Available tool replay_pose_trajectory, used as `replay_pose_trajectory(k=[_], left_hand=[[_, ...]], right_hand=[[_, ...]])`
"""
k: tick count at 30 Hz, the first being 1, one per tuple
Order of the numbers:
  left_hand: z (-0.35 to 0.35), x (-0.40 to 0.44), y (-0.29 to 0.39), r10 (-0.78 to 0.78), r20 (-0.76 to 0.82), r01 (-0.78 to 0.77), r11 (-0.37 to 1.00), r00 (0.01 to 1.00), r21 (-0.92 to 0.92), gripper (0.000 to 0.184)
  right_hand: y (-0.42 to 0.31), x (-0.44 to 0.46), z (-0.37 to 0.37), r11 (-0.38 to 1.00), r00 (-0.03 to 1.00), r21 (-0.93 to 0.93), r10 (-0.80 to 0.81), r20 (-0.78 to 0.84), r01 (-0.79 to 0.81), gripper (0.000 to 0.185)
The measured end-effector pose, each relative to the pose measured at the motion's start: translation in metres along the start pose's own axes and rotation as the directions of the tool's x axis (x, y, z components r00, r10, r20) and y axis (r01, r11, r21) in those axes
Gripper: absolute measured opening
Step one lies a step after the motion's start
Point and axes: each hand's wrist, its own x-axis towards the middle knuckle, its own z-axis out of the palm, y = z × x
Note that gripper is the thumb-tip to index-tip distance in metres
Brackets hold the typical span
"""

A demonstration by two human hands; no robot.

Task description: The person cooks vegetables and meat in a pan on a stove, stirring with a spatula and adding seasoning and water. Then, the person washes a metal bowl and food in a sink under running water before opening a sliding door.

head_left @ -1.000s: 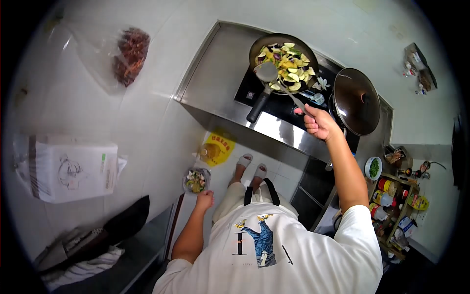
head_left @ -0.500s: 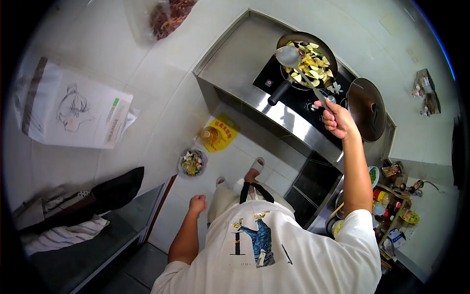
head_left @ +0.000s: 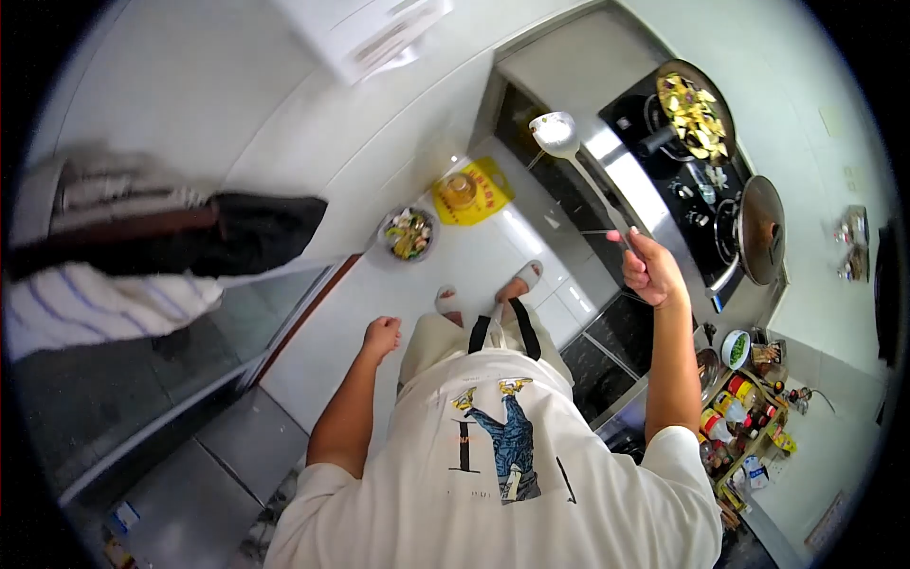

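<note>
A long-handled metal ladle [head_left: 557,136] is gripped by its handle in my right hand [head_left: 654,270]. Its bowl hangs out past the front edge of the stove counter, over the floor, away from the pan. Cut pale-yellow and dark-skinned vegetable pieces [head_left: 695,114] lie in the dark frying pan [head_left: 722,95] on the burner, beyond my right hand. Down at my left side, my left hand [head_left: 382,339] is curled closed near my trouser leg, with nothing seen in it.
A lidded wok [head_left: 761,228] occupies the nearer burner. Bottles and jars [head_left: 744,403] crowd the right counter beside a bowl of chopped greens [head_left: 735,349]. On the floor are a waste bin [head_left: 409,234] and a yellow bag [head_left: 488,190] with an oil jug. Cloths [head_left: 123,303] hang at left.
My right hand has drawn the ladle back from above the frying pan to beyond the counter's front edge. The view has turned toward the right counter. My left hand remains curled at my side.
</note>
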Motion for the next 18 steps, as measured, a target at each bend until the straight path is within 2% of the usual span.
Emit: replay_pose_trajectory(k=[5,6,10,12,15,18], left_hand=[[-0.058,-0.019,-0.068,-0.115,-0.091,0.117,0.993,0.989,0.019,0.032],[-0.067,-0.023,-0.08,-0.123,-0.101,0.124,0.992,0.987,0.008,0.032],[-0.098,-0.041,-0.125,-0.204,-0.14,0.199,0.979,0.969,-0.051,0.032],[-0.103,-0.05,-0.142,-0.215,-0.167,0.206,0.976,0.962,-0.069,0.033],[-0.108,-0.061,-0.16,-0.235,-0.155,0.217,0.968,0.96,-0.125,0.034],[-0.105,-0.071,-0.164,-0.218,-0.149,0.189,0.964,0.965,-0.186,0.035]], right_hand=[[0.072,0.026,0.053,0.993,0.994,-0.054,0.108,0.007,-0.108,0.034],[0.086,0.036,0.057,0.991,0.99,-0.054,0.128,0.063,-0.125,0.035],[0.139,0.074,0.086,0.957,0.987,-0.242,0.162,0.001,-0.157,0.036],[0.165,0.097,0.104,0.901,0.996,-0.427,0.09,0.008,-0.079,0.037],[0.208,0.147,0.128,0.742,0.994,-0.67,-0.052,-0.096,-0.025,0.035],[0.221,0.165,0.142,0.705,0.995,-0.709,-0.082,-0.056,0.019,0.035]])
